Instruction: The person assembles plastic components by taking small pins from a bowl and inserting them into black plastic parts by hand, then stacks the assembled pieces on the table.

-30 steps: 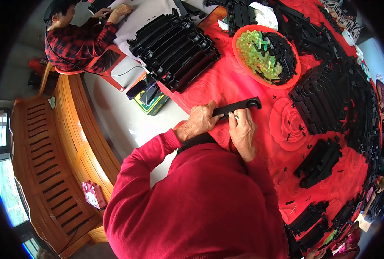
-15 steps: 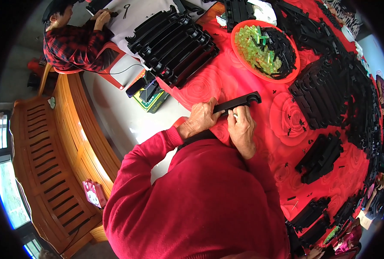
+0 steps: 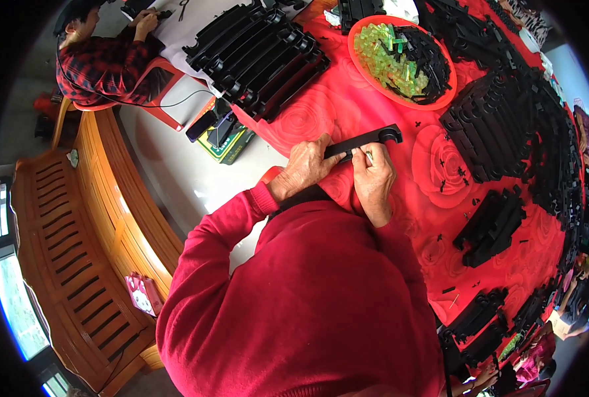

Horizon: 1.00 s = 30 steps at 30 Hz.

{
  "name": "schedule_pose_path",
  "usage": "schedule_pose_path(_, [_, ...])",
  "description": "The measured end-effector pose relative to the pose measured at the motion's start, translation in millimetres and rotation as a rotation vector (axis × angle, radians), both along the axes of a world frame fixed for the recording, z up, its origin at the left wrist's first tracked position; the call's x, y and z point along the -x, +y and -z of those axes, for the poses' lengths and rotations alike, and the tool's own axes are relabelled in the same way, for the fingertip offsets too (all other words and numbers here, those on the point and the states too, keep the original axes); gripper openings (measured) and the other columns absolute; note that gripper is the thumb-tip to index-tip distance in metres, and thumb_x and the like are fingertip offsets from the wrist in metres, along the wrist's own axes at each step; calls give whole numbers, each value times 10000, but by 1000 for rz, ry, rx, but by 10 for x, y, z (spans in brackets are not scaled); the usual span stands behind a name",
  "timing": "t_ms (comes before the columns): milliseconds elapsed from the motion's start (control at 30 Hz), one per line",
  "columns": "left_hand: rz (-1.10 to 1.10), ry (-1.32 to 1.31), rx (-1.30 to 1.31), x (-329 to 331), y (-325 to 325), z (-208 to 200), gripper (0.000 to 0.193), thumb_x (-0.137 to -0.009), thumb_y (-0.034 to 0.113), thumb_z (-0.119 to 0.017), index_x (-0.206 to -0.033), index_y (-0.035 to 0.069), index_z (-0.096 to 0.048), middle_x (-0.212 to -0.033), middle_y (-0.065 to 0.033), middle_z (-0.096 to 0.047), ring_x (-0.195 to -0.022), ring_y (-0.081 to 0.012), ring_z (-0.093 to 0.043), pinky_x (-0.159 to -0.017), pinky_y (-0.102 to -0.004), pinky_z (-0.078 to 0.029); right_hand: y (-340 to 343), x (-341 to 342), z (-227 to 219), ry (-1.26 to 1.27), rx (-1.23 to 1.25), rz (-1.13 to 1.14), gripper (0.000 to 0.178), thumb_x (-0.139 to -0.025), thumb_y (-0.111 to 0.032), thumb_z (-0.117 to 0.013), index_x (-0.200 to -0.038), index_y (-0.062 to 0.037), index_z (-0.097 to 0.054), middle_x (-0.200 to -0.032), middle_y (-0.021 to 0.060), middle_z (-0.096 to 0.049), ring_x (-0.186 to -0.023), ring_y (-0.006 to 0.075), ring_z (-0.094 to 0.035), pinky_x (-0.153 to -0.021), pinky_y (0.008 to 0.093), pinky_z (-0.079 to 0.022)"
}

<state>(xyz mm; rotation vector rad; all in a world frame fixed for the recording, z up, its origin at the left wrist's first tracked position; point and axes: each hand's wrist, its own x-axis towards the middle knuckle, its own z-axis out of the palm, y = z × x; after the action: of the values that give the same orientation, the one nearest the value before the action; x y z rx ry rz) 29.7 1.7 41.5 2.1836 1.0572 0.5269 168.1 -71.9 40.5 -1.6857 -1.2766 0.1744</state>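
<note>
A long black plastic part (image 3: 357, 142) with a hooked, rounded end lies across my hands, just over the near edge of the red table. My left hand (image 3: 307, 167) is closed around its left end, thumb along the near side. Against the part's near edge, my right hand (image 3: 375, 175) has its fingers pinched together, and a small pale, greenish glint shows between them; its kind is too small to make out. Beyond my hands stands an orange-red basin (image 3: 352, 47) holding yellow-green translucent pieces (image 3: 381, 61) and small black strips (image 3: 428, 58).
A stack of black parts (image 3: 258, 63) stands at the far left of the table. More black parts (image 3: 486, 135) and a smaller pile (image 3: 489, 228) lie right. A co-worker (image 3: 109, 69) sits far left. A wooden bench (image 3: 69, 231) and a green-yellow box (image 3: 235, 149) stand left.
The view has tilted a little, so the table's things sit higher in the picture. My right hand has turned slightly, its fingers still at the black part. My left hand keeps its hold.
</note>
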Motion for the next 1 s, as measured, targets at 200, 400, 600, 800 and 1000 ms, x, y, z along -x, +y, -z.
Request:
schedule_pose_path(200, [-22, -72, 52, -21, -33, 19, 367, -794, 351, -666, -809, 1, -558, -612, -228, -572, -620, -416, -592, -546, -483, -462, 8, 19, -109, -138, -9, -31, 165, -752, -37, -641, -869, -48, -526, -754, 101, -559, -653, 299, -582, -534, 392, -460])
schedule_pose_path(400, [-60, -79, 45, -33, -65, 61, 367, -795, 372, -660, -804, 18, -563, -600, -215, -568, -605, -411, -589, -533, -483, -456, 3, 57, -86, -228, -33, -15, 170, -742, -27, -633, -869, -39, -520, -758, 118, -545, -657, 298, -580, -528, 386, -467])
schedule_pose_path(600, [-48, -1, 39, -26, -59, 99, 326, -838, 339, -635, -836, 24, -551, -648, -208, -585, -650, -394, -606, -546, -452, -456, 16, 87, -35, -337, -82, -17, 158, -748, -22, -636, -828, -50, -502, -723, 102, -514, -622, 280, -557, -503, 370, -450])
schedule_pose_path(800, [-26, 42, 70, -39, -29, -84, 251, -855, 287, -608, -937, 53, -570, -737, -206, -609, -728, -397, -610, -601, -460, -467, 9, 101, -8, -284, -112, -14, 170, -773, -37, -633, -787, -55, -464, -710, 99, -495, -597, 277, -538, -481, 378, -428])
schedule_pose_path(1000, [62, 58, 154, 28, 110, -16, 265, -848, 257, -615, -948, 16, -568, -772, -207, -623, -736, -383, -617, -622, -439, -472, 23, 113, 62, -311, -123, -9, 186, -773, -50, -644, -802, -62, -460, -710, 98, -494, -594, 280, -539, -480, 388, -424])
